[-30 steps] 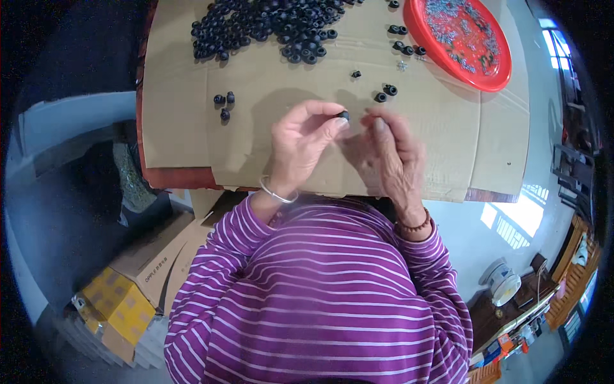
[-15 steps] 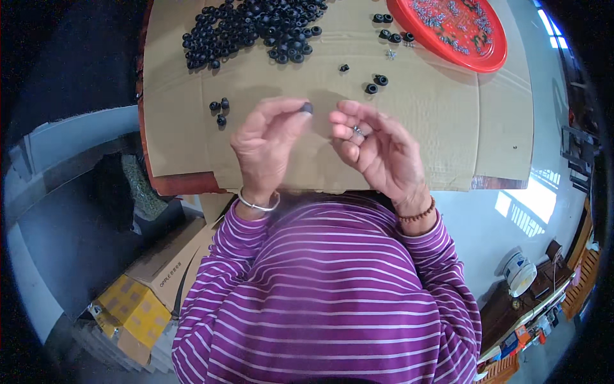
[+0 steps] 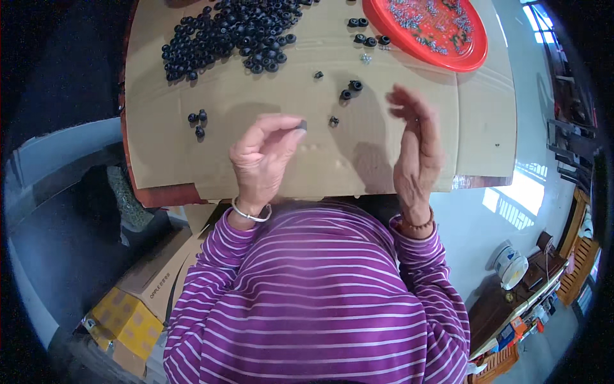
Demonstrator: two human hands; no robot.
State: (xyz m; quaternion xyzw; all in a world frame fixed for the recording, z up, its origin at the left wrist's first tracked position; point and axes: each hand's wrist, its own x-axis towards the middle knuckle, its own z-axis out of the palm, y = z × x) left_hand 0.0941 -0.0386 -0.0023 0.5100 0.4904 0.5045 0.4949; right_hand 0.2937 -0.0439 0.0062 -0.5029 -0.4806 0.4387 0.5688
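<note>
My left hand (image 3: 261,160) is closed in a pinch, with a small black round knob-like piece (image 3: 302,125) at its fingertips, above the cardboard (image 3: 294,173). To the right, my right hand (image 3: 417,144) is raised with its fingers stretched out, blurred by motion; whether anything small lies in it is hard to make out. Between the hands a small dark piece with a metallic glint (image 3: 334,121) rests on the cardboard. Just beyond it are two black knob-like pieces (image 3: 351,89) and a smaller dark piece (image 3: 318,75).
A large heap of black knob-like pieces (image 3: 224,38) covers the far left. Three more (image 3: 198,123) lie left of my left hand. At the far right sits a red round tray (image 3: 457,62) with many small metal pieces. Several black pieces (image 3: 369,41) and silvery bits (image 3: 366,58) are beside it.
My right hand has drawn away to the right from my left, uncovering a small dark piece on the cardboard. The left hand keeps its pinch. The whole view has shifted slightly.
</note>
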